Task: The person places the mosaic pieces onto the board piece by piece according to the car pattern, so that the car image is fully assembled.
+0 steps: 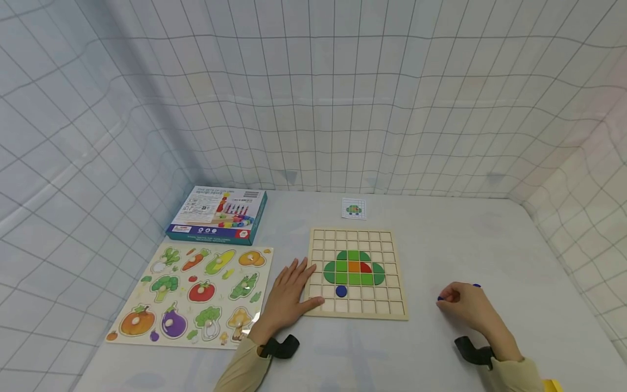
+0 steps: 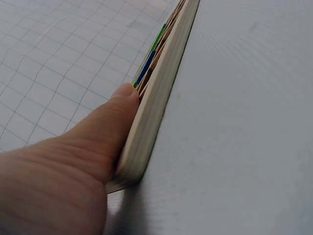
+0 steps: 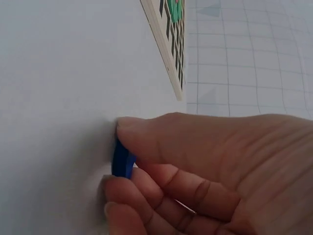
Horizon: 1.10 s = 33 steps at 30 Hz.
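Note:
My left hand (image 1: pixel 289 294) rests with spread, straight fingers on the left edge of a wooden grid board (image 1: pixel 399 283). In the left wrist view its thumb (image 2: pixel 117 107) lies over the board's rim. Green tiles (image 1: pixel 341 278), an orange tile (image 1: pixel 354 267) and a red tile (image 1: pixel 365 267) form a rounded shape on the grid. Below them sits a round blue piece (image 1: pixel 341 291). Right of the board, my right hand (image 1: pixel 465 306) pinches a blue piece (image 3: pixel 122 159) between thumb and fingers, close over the table. Another blue piece (image 1: pixel 477 285) shows just behind that hand.
A small pattern card (image 1: pixel 354 208) lies beyond the board. At the left are a vegetable puzzle board (image 1: pixel 186 294) and, behind it, a toy box (image 1: pixel 217 215). Grid-patterned sheets (image 1: pixel 343 109) enclose the table. A yellow object (image 1: pixel 552 385) peeks in at the lower right.

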### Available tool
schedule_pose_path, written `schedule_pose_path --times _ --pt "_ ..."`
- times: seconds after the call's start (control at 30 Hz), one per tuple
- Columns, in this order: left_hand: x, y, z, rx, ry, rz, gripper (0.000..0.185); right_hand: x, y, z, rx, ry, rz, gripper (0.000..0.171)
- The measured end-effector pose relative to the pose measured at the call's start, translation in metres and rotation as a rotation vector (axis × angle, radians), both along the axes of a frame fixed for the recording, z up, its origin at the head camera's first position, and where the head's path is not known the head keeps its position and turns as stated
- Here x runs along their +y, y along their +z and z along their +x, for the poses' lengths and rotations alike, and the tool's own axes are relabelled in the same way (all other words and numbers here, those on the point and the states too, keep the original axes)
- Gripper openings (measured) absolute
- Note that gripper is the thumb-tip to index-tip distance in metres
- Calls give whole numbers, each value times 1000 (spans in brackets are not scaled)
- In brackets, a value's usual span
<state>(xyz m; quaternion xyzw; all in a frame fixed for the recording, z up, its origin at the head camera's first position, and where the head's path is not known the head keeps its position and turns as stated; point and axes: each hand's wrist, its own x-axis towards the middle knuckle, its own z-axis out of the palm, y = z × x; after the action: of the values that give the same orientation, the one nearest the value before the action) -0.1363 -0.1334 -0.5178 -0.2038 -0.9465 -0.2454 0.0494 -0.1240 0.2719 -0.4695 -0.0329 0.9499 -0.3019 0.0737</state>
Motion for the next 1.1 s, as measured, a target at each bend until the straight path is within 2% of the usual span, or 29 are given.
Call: schedule_pose_path --times 0.27,0.53,0.77,0.93,1.1 --pt "-1 2 0 -3 -2 14 78 -1 1 0 62 45 25 4" --pt "0 1 0 -6 -6 16 78 -3 2 0 88 69 34 9" --pt "0 -1 -1 7 0 11 78 -34 -1 -6 147 98 -82 13" --pt "0 0 -1 1 -3 12 78 -63 -4 -15 143 173 -174 11" --pt "0 1 0 -4 -6 18 77 -88 -5 -23 116 258 -215 7"
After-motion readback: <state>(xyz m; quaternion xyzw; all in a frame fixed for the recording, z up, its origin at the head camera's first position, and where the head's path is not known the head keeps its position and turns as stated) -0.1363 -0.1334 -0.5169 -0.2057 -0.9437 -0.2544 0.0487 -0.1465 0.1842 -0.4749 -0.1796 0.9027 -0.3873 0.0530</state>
